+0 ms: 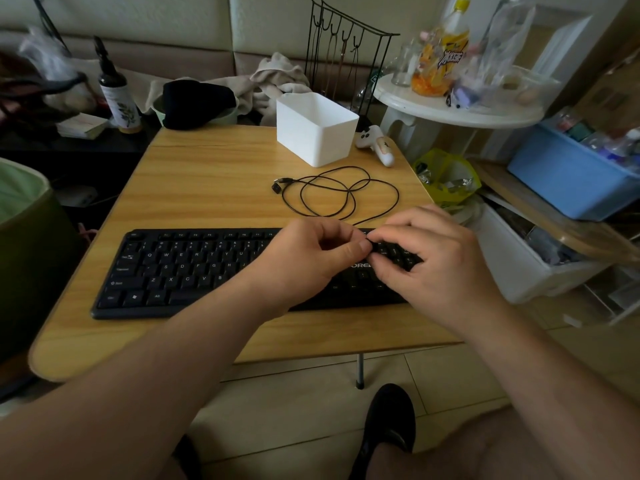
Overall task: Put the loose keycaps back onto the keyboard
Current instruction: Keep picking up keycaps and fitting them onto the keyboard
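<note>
- a black keyboard (180, 268) lies across the near part of a wooden table (214, 174), its long side running left to right, letter keys showing on the left half.
- both hands meet over the right part of the keyboard, above the block of keys near the printed logo.
- the left hand (308, 258) has its fingers curled inward, thumb tip pressed toward the fingertips of the other hand; a small dark piece, likely a keycap (369, 244), sits between the thumb and the opposing fingers, though it is too small and dark to make out clearly.
- the right hand (433, 258) is curled too, its fingertips (375, 261) bent down and touching the same spot, pinching at the small dark piece just over the keys.
- which hand bears the piece's weight cannot be told; both pinch at it.
- a black cable (343, 194) lies in loose loops on the table behind the keyboard, its plug end pointing left.
- a white open box (315, 133) stands upright near the far edge of the table, right of centre.
- just beside the box on the right lies a small white toy-like object (375, 143).
- a round white side table (450, 109) stands to the right, with a yellow bottle (443, 50) on it.
- a blue bin (568, 174) sits on a shelf at the far right.
</note>
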`<state>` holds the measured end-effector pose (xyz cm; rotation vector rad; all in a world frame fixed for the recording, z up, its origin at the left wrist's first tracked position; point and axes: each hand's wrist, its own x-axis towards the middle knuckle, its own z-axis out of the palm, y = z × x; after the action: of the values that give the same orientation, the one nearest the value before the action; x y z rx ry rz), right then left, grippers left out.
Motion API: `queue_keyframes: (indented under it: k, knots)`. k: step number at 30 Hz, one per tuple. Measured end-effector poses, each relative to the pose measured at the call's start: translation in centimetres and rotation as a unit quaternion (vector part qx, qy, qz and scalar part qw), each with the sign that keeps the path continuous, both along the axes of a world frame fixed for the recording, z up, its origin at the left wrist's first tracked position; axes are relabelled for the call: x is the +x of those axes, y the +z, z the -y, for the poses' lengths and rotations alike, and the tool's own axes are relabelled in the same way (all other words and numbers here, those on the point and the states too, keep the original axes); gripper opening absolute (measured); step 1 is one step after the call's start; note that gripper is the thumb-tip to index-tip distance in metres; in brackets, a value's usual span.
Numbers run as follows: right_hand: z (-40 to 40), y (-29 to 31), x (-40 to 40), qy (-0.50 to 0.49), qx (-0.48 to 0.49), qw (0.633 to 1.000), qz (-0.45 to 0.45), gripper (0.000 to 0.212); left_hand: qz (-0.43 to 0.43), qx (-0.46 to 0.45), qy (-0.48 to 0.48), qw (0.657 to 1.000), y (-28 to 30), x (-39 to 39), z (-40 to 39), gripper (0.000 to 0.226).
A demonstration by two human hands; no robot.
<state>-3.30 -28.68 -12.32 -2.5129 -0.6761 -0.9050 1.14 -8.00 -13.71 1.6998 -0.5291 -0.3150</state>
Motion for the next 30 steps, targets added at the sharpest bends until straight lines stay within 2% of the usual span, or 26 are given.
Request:
queue_keyframes:
  k: [2,4,7,9,13,19,26,30]
  knots:
    - [0.0,0.2,-0.1,0.000,-0.018,1.000,-0.020,0.020,0.023,0.030,-0.006,0.999,0.1,0.0,-0.2,0.010]
    - [0.6,0.3,-0.1,-0.016,-0.022,0.997,-0.074,0.020,0.077,0.111,-0.001,0.991,0.3,0.2,-0.7,0.017]
    - [2.0,-0.4,0.2,-0.042,0.018,0.970,-0.238,0.016,0.224,0.277,0.023,0.934,0.0,0.9,-1.6,0.023]
    - [2.7,-1.2,0.4,-0.041,0.047,0.946,-0.318,0.017,0.251,0.335,0.038,0.907,-0.6,1.2,-1.9,0.022]
    - [2.5,-2.0,0.4,-0.041,0.027,0.932,-0.360,0.020,0.261,0.349,0.030,0.900,-1.2,0.9,-1.8,0.017]
    - [1.5,-2.0,0.7,-0.055,-0.031,0.937,-0.343,0.022,0.275,0.339,0.022,0.899,-1.4,0.2,-0.9,0.019]
    - [1.1,-1.5,1.2,-0.061,-0.022,0.922,-0.382,0.019,0.285,0.346,0.024,0.894,-1.7,-0.4,-0.1,0.020]
    - [1.3,-0.5,1.3,-0.056,0.006,0.929,-0.367,0.010,0.279,0.352,0.028,0.893,-1.6,-0.5,0.2,0.019]
